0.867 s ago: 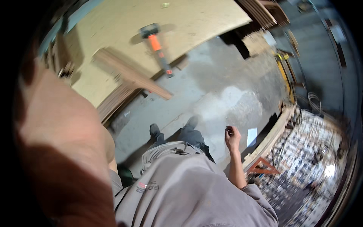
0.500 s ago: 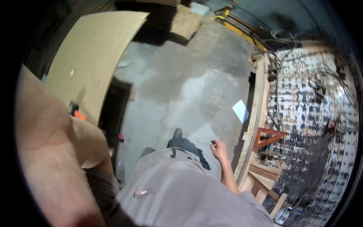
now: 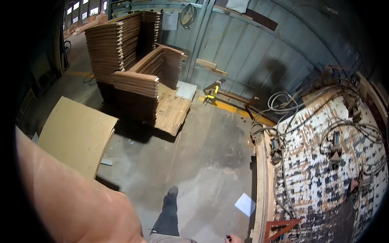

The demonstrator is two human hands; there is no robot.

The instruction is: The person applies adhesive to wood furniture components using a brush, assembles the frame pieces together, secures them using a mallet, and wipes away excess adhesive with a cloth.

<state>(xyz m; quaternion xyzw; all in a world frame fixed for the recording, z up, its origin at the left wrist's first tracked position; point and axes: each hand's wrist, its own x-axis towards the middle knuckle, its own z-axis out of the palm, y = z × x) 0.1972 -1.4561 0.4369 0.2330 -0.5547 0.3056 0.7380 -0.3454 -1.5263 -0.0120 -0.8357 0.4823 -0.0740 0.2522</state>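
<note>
My left arm [image 3: 77, 198], bare and very close, fills the lower left corner. The fingers of that hand are out of view, so what they hold or touch cannot be told. Part of my right hand [image 3: 232, 239] shows at the lower edge, its fingers curled in. A dark spot lies at the fingertips, too small to name. Near this hand are a white sheet [image 3: 245, 204] on the floor and a reddish-brown triangular frame [image 3: 281, 229] at the bench edge. My dark-clad leg and shoe [image 3: 170, 202] reach forward over the floor.
Tall stacks of brown wooden panels [image 3: 105, 60] stand on cardboard [image 3: 172, 111] ahead. A pale board [image 3: 75, 135] lies at left. On the right runs a worn, white-and-black bench [image 3: 312, 170] with cables [image 3: 283, 101]. A yellow clamp-like tool [image 3: 211, 94] sits near the blue-grey wall [image 3: 231, 44].
The view has tilted up, bringing the panel stacks and wall into sight. My right hand has slid down to the lower edge. My left arm still looms close at the left, lower than before.
</note>
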